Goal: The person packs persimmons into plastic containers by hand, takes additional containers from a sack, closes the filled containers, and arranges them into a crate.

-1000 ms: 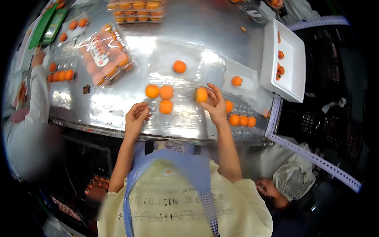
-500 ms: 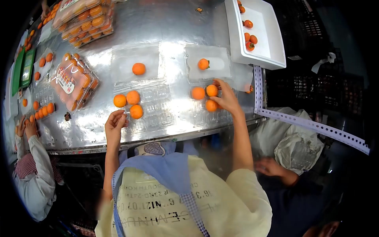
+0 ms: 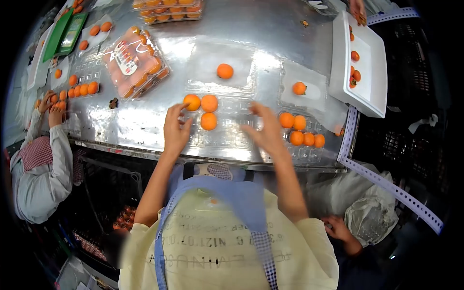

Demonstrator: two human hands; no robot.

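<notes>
My left hand (image 3: 176, 126) has its thumb and fingers apart, fingertips beside the left persimmon (image 3: 192, 102); whether they touch it I cannot tell. That persimmon and two others, an upper one (image 3: 209, 103) and a lower one (image 3: 208, 121), sit at the left of a clear plastic tray (image 3: 227, 133). Over the tray's right part, my right hand (image 3: 263, 128) is open, empty and slightly blurred. To its right, a second clear tray (image 3: 309, 153) carries several persimmons (image 3: 308, 139).
Behind the trays are single persimmons on lids, one middle (image 3: 224, 71), one right (image 3: 299, 88). A filled clamshell (image 3: 135, 63) stands left. A white foam box (image 3: 369, 92) holds persimmons; another person's hand (image 3: 357, 10) is at it. A co-worker's hands (image 3: 54, 108) handle fruit at far left.
The view has shifted, so the table appears farther right. My right hand has left the right tray's persimmons, where more now show, and moved left. My left hand has come up closer to the left persimmon.
</notes>
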